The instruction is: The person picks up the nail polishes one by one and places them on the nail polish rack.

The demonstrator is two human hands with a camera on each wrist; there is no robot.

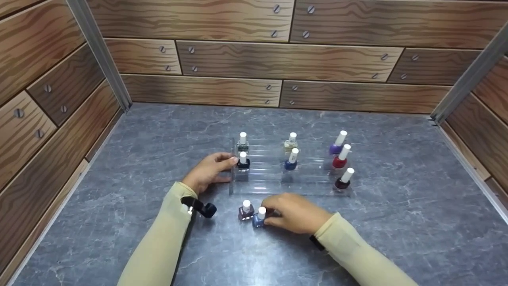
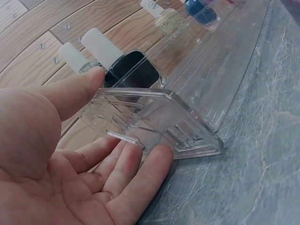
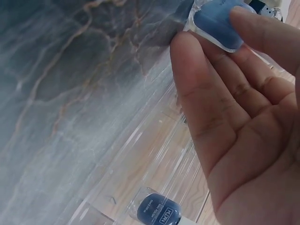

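Note:
My right hand (image 1: 295,212) pinches a light blue nail polish bottle (image 1: 258,221) between thumb and fingers, in front of the rack. Close beside it stands a dark purple nail polish bottle (image 1: 245,213). A clear stepped display rack (image 1: 260,188) lies ahead. Its left end is held by my left hand (image 1: 208,171), thumb near a black nail polish bottle (image 2: 133,70) and fingers against the end panel. Behind the black bottle stands a glittery one (image 1: 243,146). In the right wrist view the light blue bottle (image 3: 218,23) is partly cut off by the frame's top.
In the rack's middle are a pale gold bottle (image 1: 291,147) and a dark blue bottle (image 1: 291,164). At its right end stand purple (image 1: 335,149), red (image 1: 339,162) and dark red (image 1: 342,183) bottles. Wood-patterned walls (image 1: 230,91) enclose the grey marbled table (image 1: 397,178).

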